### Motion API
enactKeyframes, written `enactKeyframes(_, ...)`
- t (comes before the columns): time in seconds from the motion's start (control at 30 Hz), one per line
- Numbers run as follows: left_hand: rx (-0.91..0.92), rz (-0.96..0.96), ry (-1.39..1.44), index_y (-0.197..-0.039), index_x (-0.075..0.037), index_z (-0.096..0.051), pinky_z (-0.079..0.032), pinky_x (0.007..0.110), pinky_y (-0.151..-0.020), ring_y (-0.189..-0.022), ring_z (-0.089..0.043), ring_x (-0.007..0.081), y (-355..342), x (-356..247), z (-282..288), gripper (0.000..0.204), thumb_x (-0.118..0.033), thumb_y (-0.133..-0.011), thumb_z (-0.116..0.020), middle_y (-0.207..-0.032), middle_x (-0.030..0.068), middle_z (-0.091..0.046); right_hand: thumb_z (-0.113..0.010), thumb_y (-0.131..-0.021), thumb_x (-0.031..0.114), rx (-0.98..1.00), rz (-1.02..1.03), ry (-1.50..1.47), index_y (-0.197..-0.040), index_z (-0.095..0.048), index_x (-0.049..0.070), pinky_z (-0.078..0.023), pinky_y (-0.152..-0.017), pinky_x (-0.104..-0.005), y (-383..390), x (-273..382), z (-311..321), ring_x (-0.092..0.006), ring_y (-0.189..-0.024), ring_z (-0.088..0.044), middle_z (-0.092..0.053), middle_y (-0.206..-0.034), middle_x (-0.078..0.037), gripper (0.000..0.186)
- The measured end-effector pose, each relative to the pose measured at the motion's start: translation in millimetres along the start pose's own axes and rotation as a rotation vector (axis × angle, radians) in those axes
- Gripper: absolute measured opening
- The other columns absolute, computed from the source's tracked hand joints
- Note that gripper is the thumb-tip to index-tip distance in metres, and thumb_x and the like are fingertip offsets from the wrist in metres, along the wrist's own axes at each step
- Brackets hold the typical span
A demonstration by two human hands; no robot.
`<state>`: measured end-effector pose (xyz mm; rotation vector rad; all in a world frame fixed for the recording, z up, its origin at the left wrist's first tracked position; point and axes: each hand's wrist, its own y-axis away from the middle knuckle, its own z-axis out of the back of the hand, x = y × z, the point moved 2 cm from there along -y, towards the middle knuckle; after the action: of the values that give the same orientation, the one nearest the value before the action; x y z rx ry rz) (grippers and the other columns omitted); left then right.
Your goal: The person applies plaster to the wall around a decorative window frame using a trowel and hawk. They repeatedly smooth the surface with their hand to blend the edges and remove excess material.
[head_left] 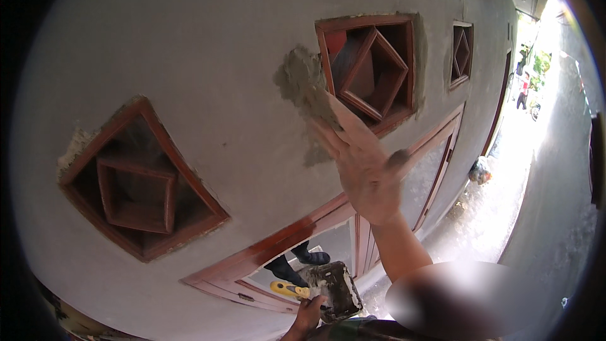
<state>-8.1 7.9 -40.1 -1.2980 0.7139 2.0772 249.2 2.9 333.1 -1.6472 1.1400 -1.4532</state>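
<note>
My right hand (369, 177) reaches up to the grey wall beside a reddish-brown framed square opening (410, 69). It seems closed round a trowel, whose dark rounded handle end (398, 159) sticks out; mortar and my fingers hide most of the blade. Wet grey mortar (297, 76) is spread along the frame's left side. Low in view, my left hand (307, 317) grips a dark, mortar-smeared rectangular tray (341, 293) by its edge. A yellow-handled scraper (289, 288) lies across the tray's edge at this hand; whether my fingers hold it too is unclear.
Another framed opening (145, 110) with a chipped left edge is at left, and a smaller one (462, 57) farther right. A reddish door frame (265, 240) stands below. Someone's dark-clad leg (284, 271) shows by the tray. A bright alley (499, 196) holds a bag (481, 170) and distant people.
</note>
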Motion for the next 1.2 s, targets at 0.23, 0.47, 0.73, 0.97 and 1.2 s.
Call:
enactKeyframes(0.23,-0.032,-0.242,-0.353,-0.118,-0.003,-0.069,-0.049,0.042,-0.101,-0.113,-0.066,0.0334,-5,-11,13,0.028,-0.011,-0.093,-0.061,-0.121,0.02,-0.07,-0.023,-0.092,0.087,0.014,-0.236,-0.334,-0.151,-0.039,-0.012,-0.03,-0.12,-0.0563,93,6,32,-0.0462,-0.143,-0.044,-0.043,-0.154,-0.032,0.116)
enactKeyframes(0.47,-0.021,0.281,0.548,-0.114,0.0,-0.072,-0.051,0.035,-0.098,-0.109,-0.066,0.0198,-22,-58,25,0.032,-0.023,-0.099,-0.056,-0.117,0.0124,-0.071,-0.043,-0.08,0.092,0.45,-0.453,0.576,-0.148,-0.05,-0.004,-0.004,-0.122,-0.0674,217,14,50,-0.0482,-0.152,-0.026,-0.048,-0.155,-0.022,0.118)
enactKeyframes(0.73,0.142,0.446,1.183,-0.133,0.003,-0.058,-0.056,0.039,-0.095,-0.107,-0.069,0.0265,-37,-139,22,0.043,-0.01,-0.093,-0.053,-0.121,0.0175,-0.068,-0.034,-0.078,0.097,0.475,-0.42,0.903,-0.145,-0.058,0.001,0.018,-0.117,-0.0681,276,29,44,-0.054,-0.152,-0.019,-0.052,-0.155,-0.013,0.119)
enactKeyframes(0.97,0.202,0.416,1.14,-0.138,0.005,-0.053,-0.055,0.042,-0.099,-0.112,-0.068,0.0295,-43,-137,19,0.051,-0.015,-0.092,-0.05,-0.128,0.0203,-0.065,-0.03,-0.081,0.095,0.373,-0.415,0.755,-0.143,-0.06,0.002,0.02,-0.115,-0.0683,290,31,37,-0.0548,-0.152,-0.021,-0.054,-0.153,-0.013,0.115)
enactKeyframes(1.2,0.225,0.474,1.239,-0.138,0.004,-0.052,-0.055,0.042,-0.1,-0.112,-0.068,0.0299,-43,-130,15,0.049,-0.014,-0.093,-0.05,-0.128,0.0194,-0.065,-0.04,-0.083,0.091,0.338,-0.347,0.74,-0.152,-0.053,0.013,0.018,-0.115,-0.0708,315,25,32,-0.0581,-0.151,-0.016,-0.038,-0.165,-0.012,0.104)
